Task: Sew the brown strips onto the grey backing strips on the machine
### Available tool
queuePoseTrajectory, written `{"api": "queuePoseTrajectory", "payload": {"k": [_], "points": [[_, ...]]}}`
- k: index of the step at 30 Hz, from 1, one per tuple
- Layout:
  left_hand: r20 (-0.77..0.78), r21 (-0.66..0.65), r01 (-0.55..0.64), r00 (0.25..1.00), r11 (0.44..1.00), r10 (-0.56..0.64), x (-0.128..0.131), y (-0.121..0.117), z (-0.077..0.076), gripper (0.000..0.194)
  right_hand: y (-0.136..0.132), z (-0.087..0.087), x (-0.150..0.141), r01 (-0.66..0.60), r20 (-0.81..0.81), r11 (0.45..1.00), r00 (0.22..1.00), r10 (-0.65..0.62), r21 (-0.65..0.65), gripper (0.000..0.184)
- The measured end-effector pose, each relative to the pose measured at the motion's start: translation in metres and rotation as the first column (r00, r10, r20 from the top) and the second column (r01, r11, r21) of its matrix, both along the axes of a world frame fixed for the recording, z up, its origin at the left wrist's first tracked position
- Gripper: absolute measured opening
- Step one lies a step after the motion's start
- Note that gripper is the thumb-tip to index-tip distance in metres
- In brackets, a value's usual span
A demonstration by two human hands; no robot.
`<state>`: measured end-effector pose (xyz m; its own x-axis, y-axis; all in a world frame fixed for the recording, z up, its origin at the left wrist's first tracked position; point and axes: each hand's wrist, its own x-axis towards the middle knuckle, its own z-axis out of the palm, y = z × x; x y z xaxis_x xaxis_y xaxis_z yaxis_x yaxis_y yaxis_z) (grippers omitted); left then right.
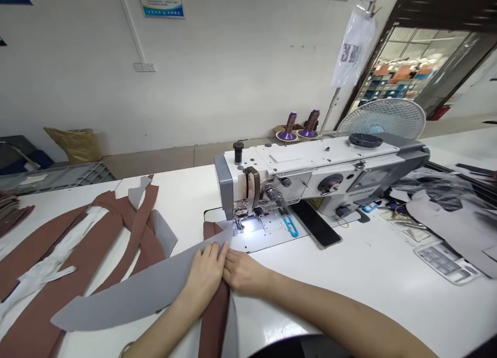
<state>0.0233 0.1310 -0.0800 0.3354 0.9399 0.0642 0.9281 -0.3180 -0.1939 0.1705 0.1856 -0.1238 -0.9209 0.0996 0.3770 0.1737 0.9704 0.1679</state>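
Grey fabric (140,290) lies fanned across the white counter (368,275), its tip running up to the needle of the sewing machine (310,176), and over a brown strip (215,311). Left hand (205,277) presses flat on the grey piece, fingers spread and open, pinning rather than clutching. Right hand (243,271) sits just beside it, fingertips touching at the fabric's edge, its grip loose and low on the cloth; whether it pinches anything cannot be told. More brown pieces (77,249) sprawl off to the left, and blue scissors (289,224) rest under the machine arm.
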Motion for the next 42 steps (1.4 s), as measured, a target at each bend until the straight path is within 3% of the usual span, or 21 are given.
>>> {"api": "queuePoseTrajectory", "payload": {"k": [3,6,10,14,22,27,33,37,42], "points": [[0.004,-0.041,-0.094,0.996,0.995,0.094,0.006,0.005,-0.003,0.058,-0.005,0.003,0.017,0.023,-0.13,0.999,0.991,-0.018,0.041,0.023],[0.123,-0.189,-0.124,0.981,0.974,0.149,0.016,0.006,0.001,0.06,-0.01,0.004,0.032,0.081,-0.244,0.992,0.968,-0.056,0.094,0.026],[0.249,-0.35,-0.141,0.939,0.926,0.237,0.029,0.015,0.011,0.057,-0.009,0.001,0.045,0.102,-0.242,0.99,0.967,-0.075,0.098,0.024],[0.183,-0.436,-0.14,0.953,0.889,0.239,0.034,0.027,0.016,0.065,-0.002,-0.003,0.051,0.087,-0.217,0.994,0.974,-0.069,0.07,0.025],[0.051,-0.472,-0.056,0.995,0.88,0.091,0.029,0.042,0.026,0.067,0.009,0.003,0.055,0.035,-0.211,0.999,0.977,-0.031,0.014,0.024],[0.096,-0.498,-0.086,0.983,0.863,0.154,0.032,0.048,0.026,0.062,0.013,0.007,0.058,0.034,-0.207,0.999,0.978,-0.034,-0.006,0.026],[0.169,-0.485,-0.131,0.956,0.865,0.239,0.033,0.05,0.012,0.062,0.014,0.005,0.061,0.03,-0.213,1.0,0.977,-0.031,-0.008,0.022],[0.155,-0.445,-0.09,0.972,0.891,0.175,0.033,0.051,0.009,0.061,0.015,0.005,0.06,0.022,-0.162,0.999,0.987,-0.026,-0.029,0.018],[0.092,-0.458,-0.076,0.987,0.886,0.132,0.038,0.056,0.019,0.058,0.016,0.006,0.06,0.029,-0.162,0.999,0.986,-0.034,-0.034,0.022]]}}
